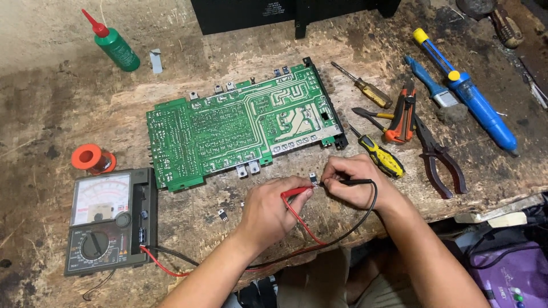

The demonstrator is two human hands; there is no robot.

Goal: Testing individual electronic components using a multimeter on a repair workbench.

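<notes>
My left hand [268, 212] pinches a red test probe [296, 192] near the table's front edge. My right hand [353, 181] grips a black test probe [349, 182]. Both probe tips meet at a small black transistor [313, 179] held between the two hands. Red and black leads [319, 242] run from the probes back to an analogue multimeter [108, 219] at the front left. A large green circuit board [242, 125] lies solder side up just beyond my hands. Another loose transistor [222, 215] lies on the wood left of my left hand.
A green bottle with red nozzle [114, 44] and an orange solder spool [91, 158] are at the left. Screwdrivers [374, 94], pliers [436, 157], orange cutters [402, 114] and a blue desoldering pump [471, 94] lie at the right. A black case [257, 12] stands at the back.
</notes>
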